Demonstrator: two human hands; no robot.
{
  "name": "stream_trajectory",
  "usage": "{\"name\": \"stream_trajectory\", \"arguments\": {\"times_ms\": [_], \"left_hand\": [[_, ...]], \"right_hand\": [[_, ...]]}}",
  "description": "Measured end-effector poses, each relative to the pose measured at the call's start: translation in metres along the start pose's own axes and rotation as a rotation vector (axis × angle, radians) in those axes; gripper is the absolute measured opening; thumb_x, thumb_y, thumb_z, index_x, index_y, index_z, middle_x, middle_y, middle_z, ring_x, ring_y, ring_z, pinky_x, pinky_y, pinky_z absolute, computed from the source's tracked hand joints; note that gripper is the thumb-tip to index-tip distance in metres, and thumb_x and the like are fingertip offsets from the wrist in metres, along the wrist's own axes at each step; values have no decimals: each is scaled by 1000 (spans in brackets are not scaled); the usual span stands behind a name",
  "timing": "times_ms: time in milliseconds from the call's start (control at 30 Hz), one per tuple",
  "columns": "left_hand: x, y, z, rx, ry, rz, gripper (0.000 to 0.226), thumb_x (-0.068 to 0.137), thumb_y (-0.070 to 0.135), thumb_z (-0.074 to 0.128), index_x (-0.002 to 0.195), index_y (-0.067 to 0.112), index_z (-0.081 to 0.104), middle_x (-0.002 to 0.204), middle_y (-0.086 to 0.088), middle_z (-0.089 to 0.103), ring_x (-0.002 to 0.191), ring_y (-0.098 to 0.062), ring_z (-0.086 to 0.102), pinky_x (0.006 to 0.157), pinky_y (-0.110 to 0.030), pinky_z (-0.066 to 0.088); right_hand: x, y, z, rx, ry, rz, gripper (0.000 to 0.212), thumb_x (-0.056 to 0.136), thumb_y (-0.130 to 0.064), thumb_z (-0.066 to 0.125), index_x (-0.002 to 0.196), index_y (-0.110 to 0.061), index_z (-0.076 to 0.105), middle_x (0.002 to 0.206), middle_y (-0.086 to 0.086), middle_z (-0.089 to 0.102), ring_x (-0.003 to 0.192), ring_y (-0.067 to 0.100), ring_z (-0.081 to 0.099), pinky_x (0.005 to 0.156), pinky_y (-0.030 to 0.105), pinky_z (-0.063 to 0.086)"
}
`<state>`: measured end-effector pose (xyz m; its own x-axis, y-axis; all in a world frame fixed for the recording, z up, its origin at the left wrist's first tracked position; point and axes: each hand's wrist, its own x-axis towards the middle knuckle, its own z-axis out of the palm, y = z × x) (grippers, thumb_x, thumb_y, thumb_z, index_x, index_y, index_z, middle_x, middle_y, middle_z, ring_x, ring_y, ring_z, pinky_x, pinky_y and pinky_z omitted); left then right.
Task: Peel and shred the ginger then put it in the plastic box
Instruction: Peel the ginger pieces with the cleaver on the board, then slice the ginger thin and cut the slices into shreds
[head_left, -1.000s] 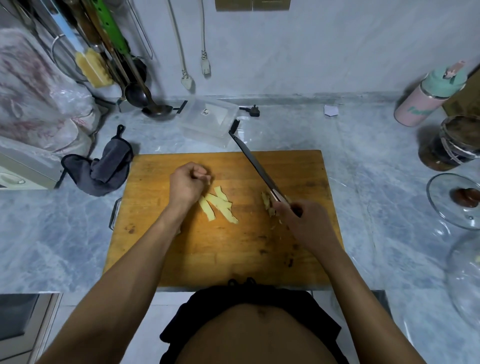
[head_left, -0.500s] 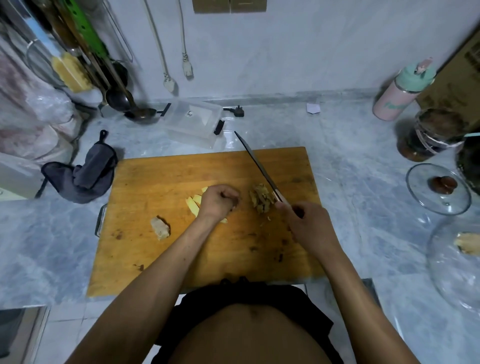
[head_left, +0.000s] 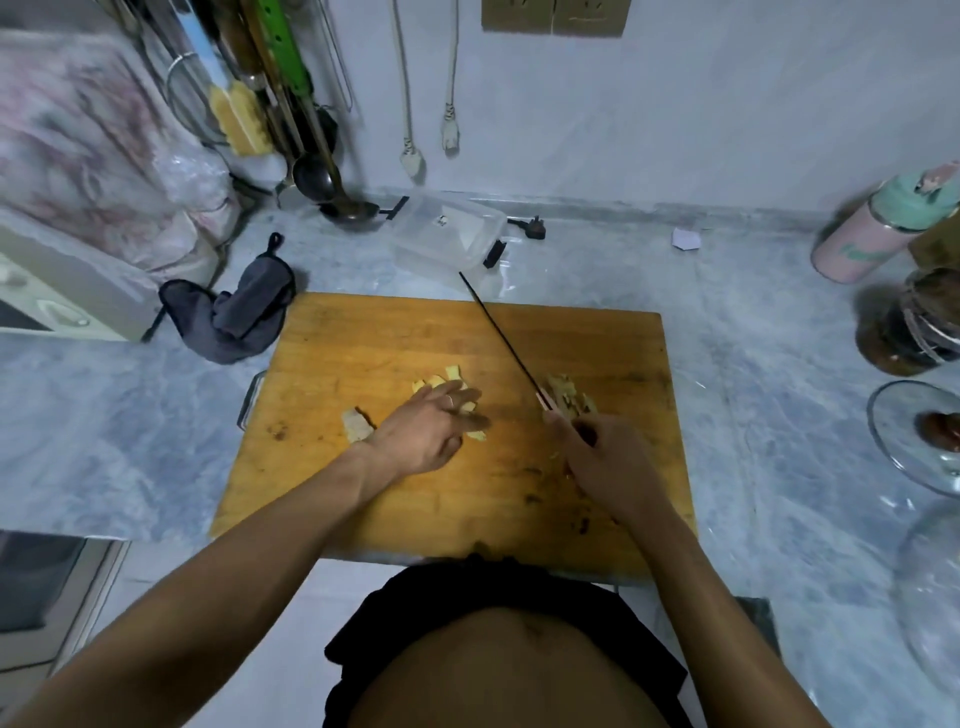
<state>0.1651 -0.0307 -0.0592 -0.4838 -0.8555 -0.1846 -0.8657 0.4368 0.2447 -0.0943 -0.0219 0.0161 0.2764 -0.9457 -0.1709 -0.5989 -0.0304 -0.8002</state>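
Pale yellow ginger slices (head_left: 451, 375) lie near the middle of the wooden cutting board (head_left: 363, 332). My left hand (head_left: 431, 431) rests flat on them with straight fingers. My right hand (head_left: 602, 462) grips the handle of a knife (head_left: 501, 338), its thin blade pointing away toward the back left. A heap of brownish ginger peel (head_left: 569, 397) sits just right of the blade. A separate ginger piece (head_left: 357, 425) lies left of my left wrist. The clear plastic box (head_left: 447, 234) stands behind the board.
A dark grey cloth (head_left: 239, 312) lies left of the board. Ladles and utensils (head_left: 291, 130) hang at the back left. A pink bottle (head_left: 878, 228), a dark jar (head_left: 914, 327) and glass lids (head_left: 914, 431) stand at the right. A plug (head_left: 535, 228) lies by the box.
My left hand went from a curled fist over the ginger slices to lying flat on them. The knife stayed beside the peel heap. The ginger piece at the left came into sight.
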Motion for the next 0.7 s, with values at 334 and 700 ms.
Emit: {"name": "stream_trajectory", "arguments": {"times_ms": [334, 700], "left_hand": [[-27, -64, -41, 13, -7, -135, 41, 93, 9, 57, 125, 32, 66, 149, 7, 46, 137, -14, 42, 106, -30, 42], [-85, -15, -15, -613, 673, -908, 19, 91, 18, 64, 108, 18, 73, 115, -5, 70, 101, -19, 64, 88, -23, 46]], "right_hand": [[0, -14, 7, -42, -51, -49, 80, 88, -69, 41, 66, 6, 57, 59, 19, 60, 52, 34, 58, 52, 36, 48], [1, -31, 36, -2, -219, 62, 68, 97, -56, 48, 74, 6, 64, 52, -2, 62, 47, 7, 57, 59, 34, 53]]}}
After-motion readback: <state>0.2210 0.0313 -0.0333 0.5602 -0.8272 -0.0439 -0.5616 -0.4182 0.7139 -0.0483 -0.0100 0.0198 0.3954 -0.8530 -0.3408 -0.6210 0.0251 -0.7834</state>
